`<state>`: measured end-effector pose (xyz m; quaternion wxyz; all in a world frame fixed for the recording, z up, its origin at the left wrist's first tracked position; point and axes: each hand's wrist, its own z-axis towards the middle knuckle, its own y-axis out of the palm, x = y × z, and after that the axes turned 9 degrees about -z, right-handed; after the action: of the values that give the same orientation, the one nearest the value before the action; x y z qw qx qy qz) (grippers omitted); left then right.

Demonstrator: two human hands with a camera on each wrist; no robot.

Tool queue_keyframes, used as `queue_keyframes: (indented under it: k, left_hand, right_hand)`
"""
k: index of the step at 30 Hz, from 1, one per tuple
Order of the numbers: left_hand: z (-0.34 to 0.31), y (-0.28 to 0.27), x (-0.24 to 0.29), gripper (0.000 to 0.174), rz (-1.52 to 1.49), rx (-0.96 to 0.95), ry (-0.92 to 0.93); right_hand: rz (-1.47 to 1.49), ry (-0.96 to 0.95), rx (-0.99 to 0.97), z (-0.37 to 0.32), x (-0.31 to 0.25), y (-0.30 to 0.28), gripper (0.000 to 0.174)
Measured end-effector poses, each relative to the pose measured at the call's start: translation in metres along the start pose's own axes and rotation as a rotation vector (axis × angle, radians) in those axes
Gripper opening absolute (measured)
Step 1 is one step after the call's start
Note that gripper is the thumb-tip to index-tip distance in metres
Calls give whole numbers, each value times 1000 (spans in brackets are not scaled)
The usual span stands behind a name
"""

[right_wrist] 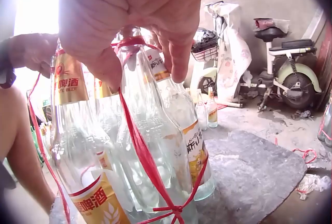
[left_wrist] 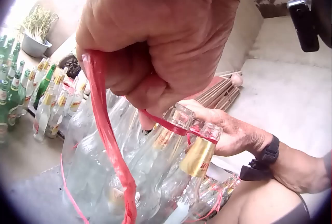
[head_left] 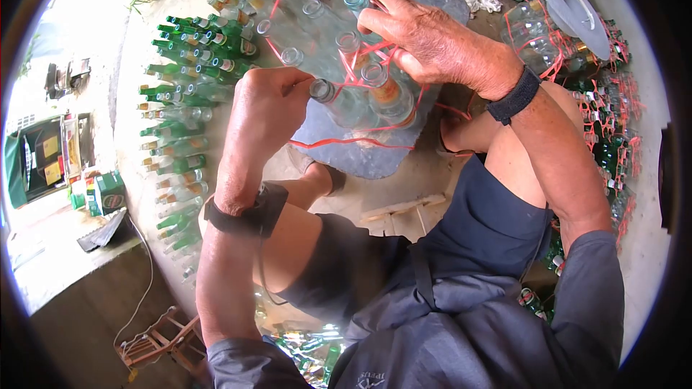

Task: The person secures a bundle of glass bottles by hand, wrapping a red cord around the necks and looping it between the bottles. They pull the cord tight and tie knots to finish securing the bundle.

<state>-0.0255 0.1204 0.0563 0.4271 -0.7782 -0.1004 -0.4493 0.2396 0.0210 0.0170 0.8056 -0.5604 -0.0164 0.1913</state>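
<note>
L hand point(head_left: 268, 106) is pinching red string point(left_wrist: 106, 125), R hand point(head_left: 436, 37) is touching bottles point(right_wrist: 179, 105) (can't tell if gripping), prob. slippery & breakable, necks point(left_wrist: 197, 162) prob. needing gentle holding.

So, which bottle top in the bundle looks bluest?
In the head view, the bottle top between two fingertips of the right hand: its rim looks blue-green, the others paler.

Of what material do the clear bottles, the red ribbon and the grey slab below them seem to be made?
Clear bottles: probably glass, smooth and glossy; transparent with bright highlights. Red ribbon: likely thin plastic, shiny, creased lengthwise. Grey slab: perhaps stone or concrete, matt; mottled, uneven edge.
</note>
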Motion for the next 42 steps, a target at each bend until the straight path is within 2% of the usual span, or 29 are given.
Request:
queue_keyframes:
  k: [4,6,13,15,19,27,30,32,39,42]
  left_hand:
    - [-9,5,-1,23,-15,41,24]
    - [-15,10,1,24,-57,66,0]
    - [-34,48,2,19,-370,162,34]
    - [-37,65,6,16,-452,203,56]
    - [-43,76,16,17,-448,242,83]
    - [-51,80,-4,13,-502,335,89]
    - [-54,84,-10,14,-484,373,147]
    - [-60,82,-9,13,-474,387,151]
    - [-62,82,-14,7,-513,457,121]
    - [-60,78,-23,11,-578,369,60]
  right_hand:
    - [33,-19,-15,3,7,2,35]
    - [81,-52,-8,5,10,1,52]
    - [78,-39,-169,21,20,-8,46]
    - [78,-132,-43,21,31,-2,50]
    - [57,-121,7,25,32,-7,53]
    - [53,-148,39,23,30,3,57]
    - [75,-137,-40,22,31,1,51]
    - [49,-131,20,23,29,2,57]
    - [74,-110,-9,20,22,-4,59]
    - [60,-142,-16,21,24,-5,59]
